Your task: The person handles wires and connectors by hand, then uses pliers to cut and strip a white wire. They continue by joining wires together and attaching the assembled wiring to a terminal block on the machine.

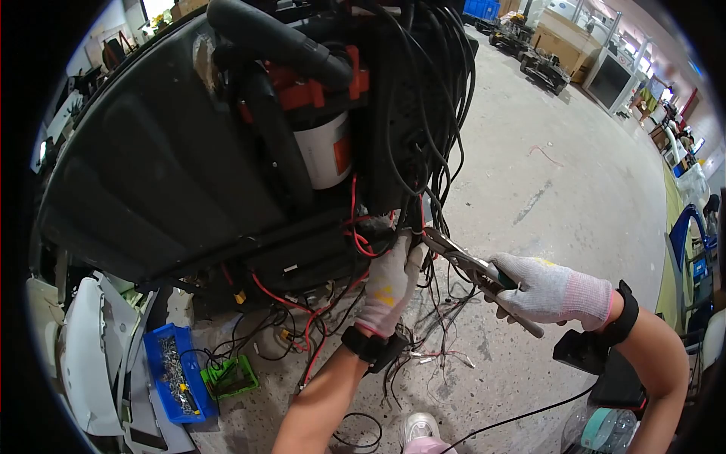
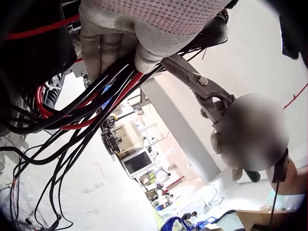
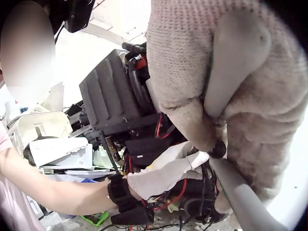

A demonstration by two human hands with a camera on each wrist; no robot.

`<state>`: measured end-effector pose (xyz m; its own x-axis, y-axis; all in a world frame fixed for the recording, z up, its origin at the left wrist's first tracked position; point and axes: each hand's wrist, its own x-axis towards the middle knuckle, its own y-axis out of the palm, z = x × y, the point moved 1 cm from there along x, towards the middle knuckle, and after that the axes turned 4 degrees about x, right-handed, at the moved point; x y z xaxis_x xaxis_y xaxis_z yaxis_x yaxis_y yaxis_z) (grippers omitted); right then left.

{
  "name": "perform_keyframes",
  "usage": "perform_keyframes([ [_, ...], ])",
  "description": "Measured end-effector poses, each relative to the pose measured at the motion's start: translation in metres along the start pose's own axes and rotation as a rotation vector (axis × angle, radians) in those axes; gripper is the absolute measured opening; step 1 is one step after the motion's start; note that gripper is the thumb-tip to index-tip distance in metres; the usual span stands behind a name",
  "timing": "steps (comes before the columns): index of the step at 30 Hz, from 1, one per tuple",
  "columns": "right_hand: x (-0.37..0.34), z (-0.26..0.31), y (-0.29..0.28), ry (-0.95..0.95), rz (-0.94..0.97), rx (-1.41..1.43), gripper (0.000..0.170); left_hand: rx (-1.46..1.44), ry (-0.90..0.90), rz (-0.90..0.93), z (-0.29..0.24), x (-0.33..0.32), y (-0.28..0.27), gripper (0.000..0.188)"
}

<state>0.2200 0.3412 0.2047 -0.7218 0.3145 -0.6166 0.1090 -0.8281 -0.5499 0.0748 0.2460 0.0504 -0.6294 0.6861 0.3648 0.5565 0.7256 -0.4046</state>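
Note:
Gloved in white, the left hand (image 1: 391, 290) grips a bundle of black and red cables (image 2: 103, 98) below the black machine housing (image 1: 151, 166). The right hand (image 1: 544, 290), also gloved, holds metal pliers (image 1: 473, 266) by the handles. The jaws of the pliers are at the cables, right beside the left hand's fingers; whether they bite on anything cannot be told. In the right wrist view the glove wraps round a pliers handle (image 3: 245, 197), and the left hand (image 3: 161, 178) reaches into the wiring.
Loose wires (image 1: 446, 303) trail over the floor. A blue bin of small parts (image 1: 198, 408) and a green tray (image 1: 246, 386) stand at lower left, beside white panels (image 1: 79, 356). A plastic bottle (image 1: 616, 431) is at lower right. Black cables (image 1: 454, 91) hang down the machine's right side.

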Motion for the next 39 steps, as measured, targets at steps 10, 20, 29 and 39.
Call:
perform_keyframes([
  [10,0.001,0.015,-0.010,0.110,0.074,0.098,0.036,0.205,0.004,-0.044,-0.006,0.001,0.001,0.018],
  [20,0.008,-0.012,0.015,0.128,-0.044,0.151,0.033,0.195,-0.077,0.031,-0.009,0.002,-0.005,0.029],
  [29,0.012,-0.253,0.172,0.157,-0.623,0.329,0.052,-0.380,-0.063,-0.145,-0.004,0.007,0.002,0.021],
  [39,-0.010,-0.370,0.333,0.711,-0.900,0.171,0.075,0.223,0.015,0.176,0.027,-0.052,-0.036,0.019],
])
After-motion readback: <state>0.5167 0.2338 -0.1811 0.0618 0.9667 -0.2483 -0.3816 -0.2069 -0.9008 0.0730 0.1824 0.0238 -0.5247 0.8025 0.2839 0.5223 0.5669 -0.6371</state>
